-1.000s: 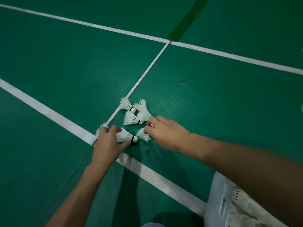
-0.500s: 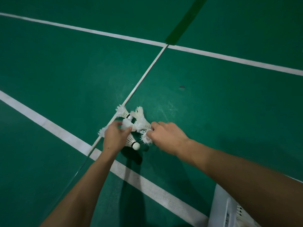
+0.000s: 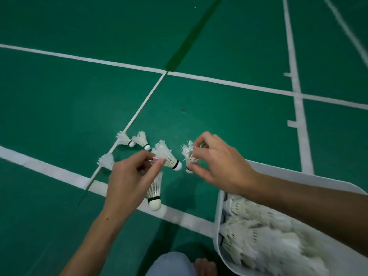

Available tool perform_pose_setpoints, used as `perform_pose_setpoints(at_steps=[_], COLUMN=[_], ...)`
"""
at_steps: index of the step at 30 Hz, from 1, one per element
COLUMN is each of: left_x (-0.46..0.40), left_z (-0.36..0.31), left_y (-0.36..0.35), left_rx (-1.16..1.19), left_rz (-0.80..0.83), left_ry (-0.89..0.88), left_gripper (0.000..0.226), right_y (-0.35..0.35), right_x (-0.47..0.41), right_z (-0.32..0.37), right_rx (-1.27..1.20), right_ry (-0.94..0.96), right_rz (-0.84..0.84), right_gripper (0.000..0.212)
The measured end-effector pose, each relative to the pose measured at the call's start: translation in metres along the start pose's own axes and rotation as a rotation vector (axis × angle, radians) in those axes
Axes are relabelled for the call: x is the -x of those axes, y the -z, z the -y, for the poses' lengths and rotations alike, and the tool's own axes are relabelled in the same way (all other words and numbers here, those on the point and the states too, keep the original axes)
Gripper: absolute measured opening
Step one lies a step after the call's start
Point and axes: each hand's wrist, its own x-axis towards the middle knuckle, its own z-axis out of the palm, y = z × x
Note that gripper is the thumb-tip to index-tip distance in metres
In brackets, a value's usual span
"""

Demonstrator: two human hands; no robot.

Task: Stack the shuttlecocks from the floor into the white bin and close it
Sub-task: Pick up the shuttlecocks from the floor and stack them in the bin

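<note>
While crouched over green court floor (image 3: 59,106), my left hand (image 3: 127,182) pinches two white feather shuttlecocks (image 3: 166,157), cork tips out; my right hand (image 3: 217,166) grips a frayed shuttlecock (image 3: 188,154). White plastic bin (image 3: 258,168) lies open at my right, feathery stacks inside.

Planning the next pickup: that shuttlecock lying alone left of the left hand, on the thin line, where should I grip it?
Pinch the lone shuttlecock by its feather skirt, from above. The skirt splays up and left in the open; its cork end is hidden behind the left hand.

Green court floor (image 3: 59,108) with white lines (image 3: 229,81).
</note>
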Motion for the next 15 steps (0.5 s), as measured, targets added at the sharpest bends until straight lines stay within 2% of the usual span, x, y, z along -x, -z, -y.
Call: perform_pose_setpoints(at_steps=[3, 7, 10, 15], left_x=[0.014, 0.025, 0.037, 0.053], left_z=[-0.052, -0.114, -0.145, -0.160], left_y=[-0.010, -0.038, -0.066, -0.102], left_rx=[0.139, 0.128, 0.008, -0.341], left_rz=[0.095, 0.253, 0.341, 0.459], left_ry=[-0.100, -0.306, -0.444, -0.701], left_gripper=[0.012, 0.018, 0.024, 0.028], right_y=[0.044, 0.099, 0.111, 0.075], right_x=[0.062, 0.152, 0.211, 0.274], right_z=[-0.004, -0.022, -0.040, -0.067], right_rx=[0.010, 0.080, 0.065, -0.016], right_ry=[-0.081, -0.237, -0.431, -0.758], right_rz=[-0.006, 0.031, -0.011, -0.127], right_gripper=[0.029, 0.027, 0.021, 0.015])
